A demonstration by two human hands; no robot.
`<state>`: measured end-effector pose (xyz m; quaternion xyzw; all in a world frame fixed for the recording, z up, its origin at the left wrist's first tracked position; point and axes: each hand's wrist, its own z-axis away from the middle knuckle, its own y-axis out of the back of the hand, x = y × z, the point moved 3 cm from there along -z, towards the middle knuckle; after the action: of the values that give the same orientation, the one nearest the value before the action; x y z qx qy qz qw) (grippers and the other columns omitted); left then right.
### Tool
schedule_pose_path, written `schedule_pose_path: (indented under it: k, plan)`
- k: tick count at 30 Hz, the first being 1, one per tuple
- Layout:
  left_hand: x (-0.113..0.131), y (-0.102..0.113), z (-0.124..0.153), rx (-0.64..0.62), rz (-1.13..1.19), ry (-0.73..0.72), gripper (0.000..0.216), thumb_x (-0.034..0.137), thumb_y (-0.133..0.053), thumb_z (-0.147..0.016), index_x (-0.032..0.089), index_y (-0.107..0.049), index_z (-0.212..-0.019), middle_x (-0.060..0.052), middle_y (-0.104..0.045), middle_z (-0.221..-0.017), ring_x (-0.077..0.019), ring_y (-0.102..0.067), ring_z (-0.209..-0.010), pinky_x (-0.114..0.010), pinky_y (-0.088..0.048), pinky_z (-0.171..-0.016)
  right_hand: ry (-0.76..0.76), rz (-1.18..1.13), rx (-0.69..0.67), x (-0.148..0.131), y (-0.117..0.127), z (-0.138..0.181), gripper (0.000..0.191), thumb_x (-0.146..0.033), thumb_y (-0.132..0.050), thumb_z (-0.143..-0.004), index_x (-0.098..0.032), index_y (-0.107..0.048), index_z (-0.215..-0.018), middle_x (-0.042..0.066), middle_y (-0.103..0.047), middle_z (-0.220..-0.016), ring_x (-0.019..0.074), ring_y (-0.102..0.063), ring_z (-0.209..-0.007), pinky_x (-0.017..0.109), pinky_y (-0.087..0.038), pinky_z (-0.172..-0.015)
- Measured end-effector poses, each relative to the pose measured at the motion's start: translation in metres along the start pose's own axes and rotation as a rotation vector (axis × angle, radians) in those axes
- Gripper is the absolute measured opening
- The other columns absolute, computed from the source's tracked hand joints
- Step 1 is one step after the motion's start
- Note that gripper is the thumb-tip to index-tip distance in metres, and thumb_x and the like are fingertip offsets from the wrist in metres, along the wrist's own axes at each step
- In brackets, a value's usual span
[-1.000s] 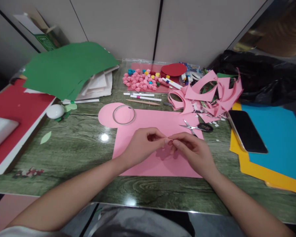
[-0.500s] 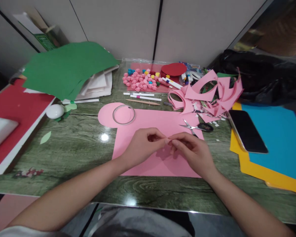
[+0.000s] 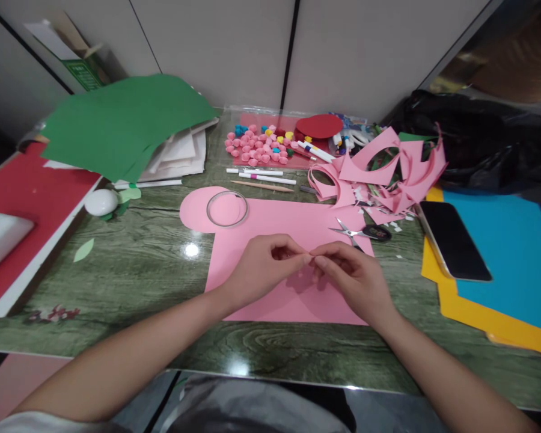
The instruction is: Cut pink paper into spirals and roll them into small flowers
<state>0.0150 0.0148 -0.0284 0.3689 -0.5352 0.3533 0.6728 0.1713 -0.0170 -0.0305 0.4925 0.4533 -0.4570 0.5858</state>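
Observation:
My left hand (image 3: 264,267) and my right hand (image 3: 351,276) meet fingertip to fingertip above a pink paper sheet (image 3: 270,294) on the green table. Both pinch a small pink piece between them, too small to make out clearly. Scissors (image 3: 360,231) lie just beyond my right hand on the sheet's far right corner. A clear ring of tape (image 3: 227,208) rests on the sheet's rounded far left part.
Pink paper offcuts (image 3: 383,168) are heaped at the back right, small paper beads (image 3: 256,147) and pens (image 3: 265,176) at the back middle. A phone (image 3: 453,239) lies on blue and yellow sheets (image 3: 509,264) at right. Green paper (image 3: 121,123) and a red board (image 3: 31,198) are at left.

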Motion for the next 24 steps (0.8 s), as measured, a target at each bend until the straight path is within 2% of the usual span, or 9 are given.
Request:
schedule_pose_path:
  k: [15,24]
  plan:
    - [0.0003,-0.0004,0.0027,0.036,-0.055,-0.018,0.013,0.026,-0.06,-0.077,0.017,-0.069,-0.076,-0.002,-0.069,-0.074,-0.0124,-0.058,-0.068,-0.022,-0.043,-0.062,0.011,0.023,0.024,0.0005,-0.0031,-0.0016,0.007,-0.025,-0.062,-0.078,-0.019,-0.062,-0.076,-0.002,-0.062,-0.059,0.0087,-0.057,-0.05,0.019,-0.045,-0.046]
    - [0.0023,0.0006,0.0004,0.029,-0.034,-0.036,0.013,0.026,-0.06,-0.077,0.017,-0.069,-0.08,-0.002,-0.07,-0.079,-0.0129,-0.062,-0.073,-0.023,-0.047,-0.068,0.021,0.071,0.074,-0.0007,-0.0014,-0.0037,0.008,-0.026,-0.061,-0.08,-0.019,-0.059,-0.076,-0.003,-0.061,-0.06,0.007,-0.056,-0.049,0.017,-0.044,-0.045]
